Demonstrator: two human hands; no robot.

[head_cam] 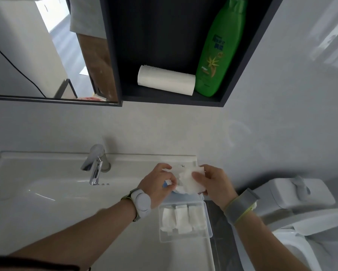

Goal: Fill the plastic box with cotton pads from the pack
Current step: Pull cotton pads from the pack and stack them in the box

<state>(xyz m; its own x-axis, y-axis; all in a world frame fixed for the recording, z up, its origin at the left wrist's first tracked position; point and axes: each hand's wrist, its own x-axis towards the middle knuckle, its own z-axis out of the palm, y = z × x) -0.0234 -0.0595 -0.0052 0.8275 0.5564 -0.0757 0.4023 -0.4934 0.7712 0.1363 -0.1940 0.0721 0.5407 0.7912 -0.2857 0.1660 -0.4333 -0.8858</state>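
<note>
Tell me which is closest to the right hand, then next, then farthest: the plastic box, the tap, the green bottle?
From the right hand:
1. Plastic box, just below it.
2. Tap, off to the left on the sink.
3. Green bottle, high up in the cabinet.

hands: right hand (213, 182) grips cotton pads (187, 180) | left hand (156, 184) pinches pack (169, 183) | plastic box (183, 220) below

Bare forearms, 2 grey wristbands (240, 206)

Two hands (158, 182) (213, 182); one plastic box (183, 237); three pad stacks (181, 219) inside; one green bottle (219, 49); one paper roll (165, 80).
</note>
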